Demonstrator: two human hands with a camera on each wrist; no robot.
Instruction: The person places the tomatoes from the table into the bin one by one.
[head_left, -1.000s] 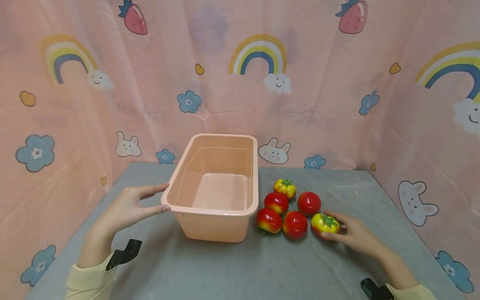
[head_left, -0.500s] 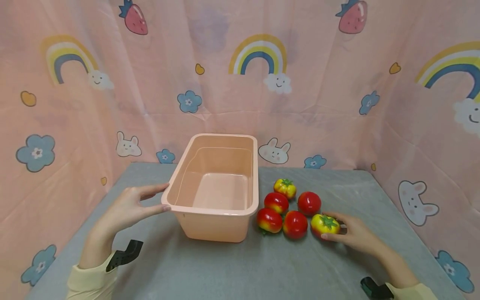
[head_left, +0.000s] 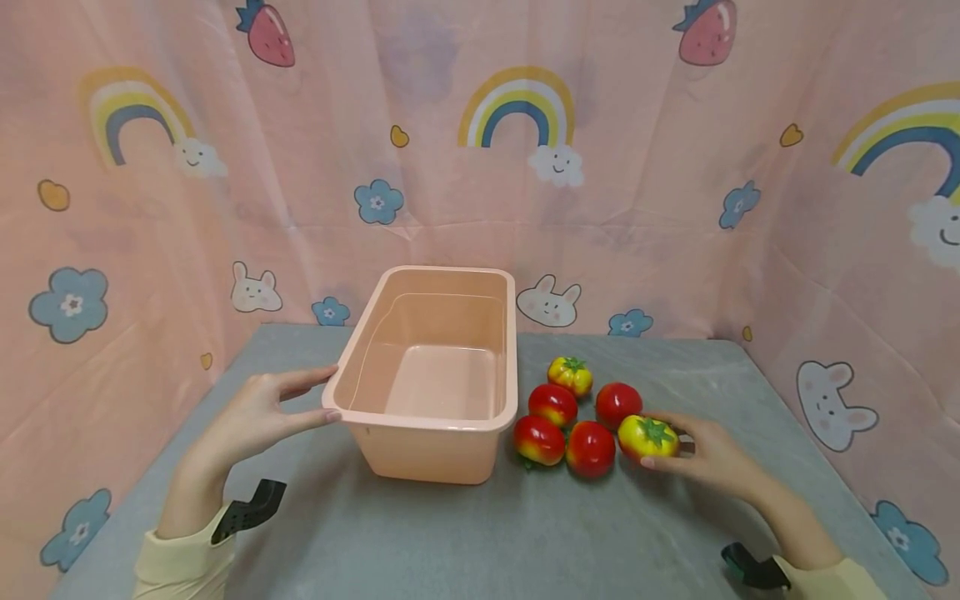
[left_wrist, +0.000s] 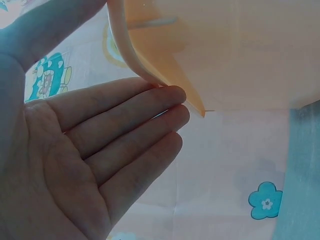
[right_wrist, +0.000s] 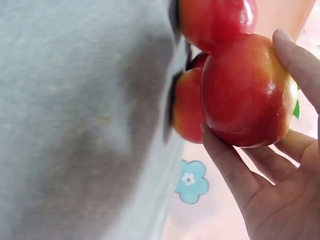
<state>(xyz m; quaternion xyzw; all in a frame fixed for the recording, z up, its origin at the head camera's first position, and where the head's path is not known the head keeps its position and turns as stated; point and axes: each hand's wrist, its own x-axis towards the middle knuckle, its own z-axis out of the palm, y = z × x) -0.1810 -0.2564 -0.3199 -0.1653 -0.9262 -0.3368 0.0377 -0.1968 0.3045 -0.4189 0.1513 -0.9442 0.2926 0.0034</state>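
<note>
Head view — six tomatoes (head_left: pixel 590 448), one bin (head_left: pixel 431 377).

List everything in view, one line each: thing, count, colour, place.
bin: 1, peach plastic, table centre, empty.
red tomatoes: 4, red with yellow patches, right of the bin.
far yellow tomato: 1, yellow-red, behind the red ones.
held yellow tomato: 1, yellow-red, right end of the cluster.
table: 1, grey.
backdrop: 1, pink with rainbows, around the table.
left hand: fingers straight, touching the bin's corner.
right hand: grips the held yellow tomato.
</note>
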